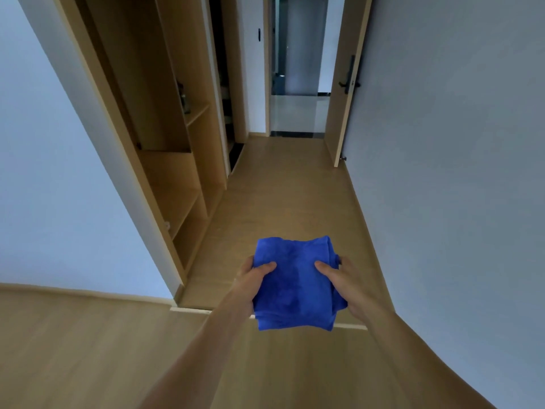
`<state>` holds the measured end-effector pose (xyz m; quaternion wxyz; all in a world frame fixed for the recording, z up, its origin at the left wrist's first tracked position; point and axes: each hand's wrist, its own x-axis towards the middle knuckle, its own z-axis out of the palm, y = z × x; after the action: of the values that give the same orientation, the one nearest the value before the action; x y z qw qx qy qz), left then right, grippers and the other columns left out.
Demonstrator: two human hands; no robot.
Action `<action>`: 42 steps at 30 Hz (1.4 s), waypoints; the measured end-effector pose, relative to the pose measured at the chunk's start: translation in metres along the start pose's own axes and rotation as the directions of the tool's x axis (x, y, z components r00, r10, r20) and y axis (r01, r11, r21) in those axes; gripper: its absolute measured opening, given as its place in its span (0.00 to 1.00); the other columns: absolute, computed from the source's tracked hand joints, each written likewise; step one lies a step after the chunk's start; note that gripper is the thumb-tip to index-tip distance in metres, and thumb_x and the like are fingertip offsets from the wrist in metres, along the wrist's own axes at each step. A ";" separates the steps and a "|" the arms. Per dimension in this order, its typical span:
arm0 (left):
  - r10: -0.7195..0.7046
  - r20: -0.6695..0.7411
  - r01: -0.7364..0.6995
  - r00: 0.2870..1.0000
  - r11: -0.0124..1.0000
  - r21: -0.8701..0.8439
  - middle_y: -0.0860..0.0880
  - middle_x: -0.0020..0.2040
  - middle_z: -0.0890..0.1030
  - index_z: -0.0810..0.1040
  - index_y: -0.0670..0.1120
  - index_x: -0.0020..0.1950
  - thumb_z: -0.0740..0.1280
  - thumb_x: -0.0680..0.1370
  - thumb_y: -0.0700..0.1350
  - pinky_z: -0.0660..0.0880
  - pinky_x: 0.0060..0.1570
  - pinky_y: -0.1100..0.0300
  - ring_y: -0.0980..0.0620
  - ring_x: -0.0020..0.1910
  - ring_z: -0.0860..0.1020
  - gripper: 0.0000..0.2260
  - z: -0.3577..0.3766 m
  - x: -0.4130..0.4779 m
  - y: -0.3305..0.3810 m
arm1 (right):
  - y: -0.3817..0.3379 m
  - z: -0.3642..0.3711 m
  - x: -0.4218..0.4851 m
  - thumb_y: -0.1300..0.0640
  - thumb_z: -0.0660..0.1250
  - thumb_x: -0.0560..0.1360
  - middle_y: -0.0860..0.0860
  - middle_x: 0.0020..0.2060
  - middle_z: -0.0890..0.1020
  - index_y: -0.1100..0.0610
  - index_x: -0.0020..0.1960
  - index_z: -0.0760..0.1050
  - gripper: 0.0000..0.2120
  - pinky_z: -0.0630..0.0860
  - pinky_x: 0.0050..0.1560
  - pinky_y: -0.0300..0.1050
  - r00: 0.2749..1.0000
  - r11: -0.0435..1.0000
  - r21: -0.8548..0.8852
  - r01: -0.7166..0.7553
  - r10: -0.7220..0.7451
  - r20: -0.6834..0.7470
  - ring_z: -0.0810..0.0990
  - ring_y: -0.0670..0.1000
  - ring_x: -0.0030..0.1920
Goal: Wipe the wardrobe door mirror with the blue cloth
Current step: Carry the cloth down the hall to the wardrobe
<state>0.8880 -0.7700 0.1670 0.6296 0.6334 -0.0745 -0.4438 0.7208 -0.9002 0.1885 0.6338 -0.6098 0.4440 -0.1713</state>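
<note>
You stood on a wood floor (280, 202) that ran past the open wardrobe (165, 128) and on toward a doorway (298, 84) beyond the wardrobe's far end. A pale wall (59, 187) met the wardrobe's near side, and a second pale wall (457, 143) faced the wardrobe across the passage. The wardrobe itself was light wood, its shelves and compartments exposed to you, with a small dark object (184, 98) on an upper shelf that was too dim to identify. Across from the wardrobe's far end, a wooden door (343, 98) stood swung open against the facing wall, carrying a dark handle (349, 82). The blue cloth (295, 287) was folded into a thick, roughly square pad, held up in the air above the floor, nearer to you than the wardrobe and off its right side, well apart from its shelves. Your left hand (253, 278) gripped the cloth's left edge, thumb laid across the top and fingers curled out of sight beneath. Your right hand (345, 278) gripped the opposite edge the same way, thumb on top and fingers tucked under, with a loose fold of cloth bunched just beside its knuckles. Both forearms reached forward, bare.
</note>
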 end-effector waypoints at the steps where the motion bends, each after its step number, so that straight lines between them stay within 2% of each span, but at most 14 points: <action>1: -0.004 -0.009 0.004 1.000 1.000 -0.007 0.50 0.53 0.87 0.80 0.52 0.60 0.74 0.77 0.46 0.84 0.46 0.50 0.46 0.52 0.85 0.13 0.010 0.012 0.006 | -0.006 -0.007 0.016 0.50 0.70 0.79 0.46 0.52 0.84 0.49 0.58 0.75 0.10 0.79 0.45 0.42 1.000 1.000 -0.003 0.016 -0.016 0.014 0.84 0.46 0.50; 3: -0.003 -0.027 0.003 1.000 1.000 -0.012 0.48 0.55 0.86 0.79 0.51 0.61 0.74 0.77 0.46 0.83 0.50 0.49 0.46 0.54 0.85 0.14 0.029 0.036 0.018 | -0.019 -0.022 0.048 0.51 0.70 0.79 0.45 0.51 0.84 0.47 0.54 0.75 0.05 0.78 0.45 0.42 0.999 1.000 -0.004 0.026 -0.026 0.038 0.83 0.45 0.50; 5: 0.009 -0.044 -0.010 0.999 1.000 -0.022 0.48 0.54 0.87 0.79 0.49 0.62 0.74 0.77 0.46 0.83 0.52 0.49 0.46 0.53 0.85 0.13 0.047 0.058 0.029 | -0.033 -0.036 0.076 0.50 0.70 0.79 0.45 0.54 0.82 0.48 0.57 0.74 0.09 0.79 0.51 0.47 0.998 0.999 -0.019 0.027 -0.025 0.059 0.82 0.48 0.54; 7: 0.012 -0.057 -0.014 0.998 0.999 -0.043 0.48 0.52 0.87 0.80 0.49 0.61 0.73 0.78 0.45 0.83 0.49 0.51 0.47 0.52 0.86 0.12 0.062 0.076 0.039 | -0.045 -0.047 0.104 0.49 0.70 0.79 0.47 0.57 0.81 0.50 0.63 0.72 0.15 0.78 0.59 0.52 0.998 0.999 -0.029 0.021 -0.019 0.063 0.81 0.51 0.58; 9: 0.007 -0.072 -0.010 0.997 0.999 -0.045 0.47 0.53 0.87 0.79 0.48 0.62 0.72 0.78 0.45 0.83 0.48 0.51 0.46 0.52 0.86 0.12 0.073 0.093 0.048 | -0.056 -0.056 0.126 0.49 0.70 0.78 0.46 0.57 0.81 0.48 0.60 0.73 0.13 0.77 0.63 0.55 0.997 0.999 -0.045 0.020 -0.017 0.071 0.80 0.52 0.59; 11: 0.012 -0.079 -0.015 0.997 0.999 -0.037 0.46 0.56 0.86 0.78 0.47 0.63 0.72 0.78 0.45 0.83 0.52 0.48 0.45 0.54 0.85 0.14 0.083 0.111 0.058 | -0.064 -0.062 0.148 0.48 0.70 0.78 0.45 0.56 0.81 0.44 0.55 0.73 0.09 0.77 0.64 0.55 0.995 0.998 -0.056 0.033 -0.027 0.094 0.81 0.50 0.57; 14: 0.027 -0.099 -0.031 0.995 0.999 -0.037 0.47 0.55 0.86 0.79 0.49 0.63 0.73 0.78 0.46 0.83 0.48 0.50 0.46 0.53 0.85 0.14 0.094 0.140 0.077 | -0.076 -0.068 0.184 0.48 0.71 0.78 0.45 0.56 0.82 0.49 0.61 0.74 0.14 0.78 0.60 0.52 0.994 0.998 -0.037 0.042 -0.038 0.102 0.81 0.49 0.57; 16: 0.034 -0.097 -0.036 0.995 0.999 -0.022 0.48 0.54 0.87 0.79 0.49 0.62 0.73 0.77 0.47 0.83 0.45 0.52 0.47 0.52 0.86 0.13 0.099 0.161 0.089 | -0.085 -0.067 0.208 0.49 0.71 0.78 0.47 0.56 0.83 0.50 0.61 0.74 0.14 0.78 0.53 0.48 0.994 0.999 -0.023 0.045 -0.043 0.100 0.82 0.49 0.55; 21: 0.035 -0.091 -0.036 0.995 0.999 -0.013 0.50 0.51 0.87 0.80 0.50 0.60 0.74 0.77 0.48 0.83 0.45 0.52 0.48 0.51 0.86 0.13 0.102 0.229 0.119 | -0.110 -0.063 0.271 0.50 0.71 0.78 0.47 0.55 0.83 0.50 0.59 0.75 0.12 0.77 0.48 0.44 0.992 0.997 -0.017 0.079 -0.077 0.103 0.82 0.47 0.54; 26: 0.016 -0.060 -0.017 0.998 1.000 -0.023 0.51 0.48 0.88 0.81 0.52 0.56 0.73 0.77 0.50 0.83 0.47 0.51 0.48 0.49 0.87 0.09 0.107 0.314 0.151 | -0.141 -0.057 0.344 0.51 0.70 0.79 0.51 0.58 0.83 0.54 0.67 0.73 0.19 0.78 0.63 0.55 0.991 0.991 -0.077 0.107 -0.101 0.083 0.82 0.52 0.58; 30: 0.012 -0.031 -0.013 0.999 1.000 -0.028 0.51 0.47 0.88 0.81 0.52 0.56 0.73 0.77 0.50 0.82 0.45 0.53 0.51 0.46 0.87 0.09 0.108 0.375 0.176 | -0.167 -0.047 0.403 0.55 0.69 0.80 0.50 0.55 0.83 0.56 0.66 0.74 0.16 0.79 0.53 0.45 0.990 0.988 -0.086 0.125 -0.118 0.083 0.82 0.49 0.55; 33: 0.020 -0.047 -0.021 0.999 0.999 -0.025 0.51 0.47 0.88 0.82 0.52 0.56 0.72 0.77 0.50 0.82 0.39 0.56 0.52 0.44 0.87 0.09 0.100 0.412 0.197 | -0.185 -0.032 0.442 0.55 0.69 0.80 0.51 0.55 0.84 0.55 0.62 0.76 0.13 0.79 0.52 0.46 0.990 0.987 -0.107 0.118 -0.109 0.086 0.83 0.50 0.54; 37: -0.002 -0.121 -0.002 0.993 1.000 -0.031 0.54 0.39 0.87 0.80 0.55 0.53 0.71 0.78 0.53 0.79 0.31 0.61 0.54 0.38 0.85 0.06 0.084 0.449 0.228 | -0.206 -0.007 0.491 0.55 0.69 0.79 0.49 0.50 0.85 0.49 0.52 0.76 0.03 0.79 0.47 0.45 0.986 0.989 -0.107 0.103 -0.087 0.139 0.84 0.47 0.49; 42: 0.013 -0.280 -0.025 0.960 0.999 -0.038 0.57 0.45 0.80 0.76 0.60 0.47 0.71 0.78 0.56 0.73 0.39 0.59 0.56 0.43 0.78 0.05 0.054 0.495 0.251 | -0.227 0.034 0.559 0.55 0.70 0.79 0.45 0.45 0.85 0.49 0.52 0.76 0.04 0.77 0.41 0.40 0.969 0.987 -0.104 0.118 -0.092 0.228 0.84 0.44 0.45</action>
<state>1.2633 -1.1825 0.1616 0.6510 0.6757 0.0182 -0.3453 1.1264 -1.3481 0.1966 0.6325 -0.6840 0.3466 -0.1091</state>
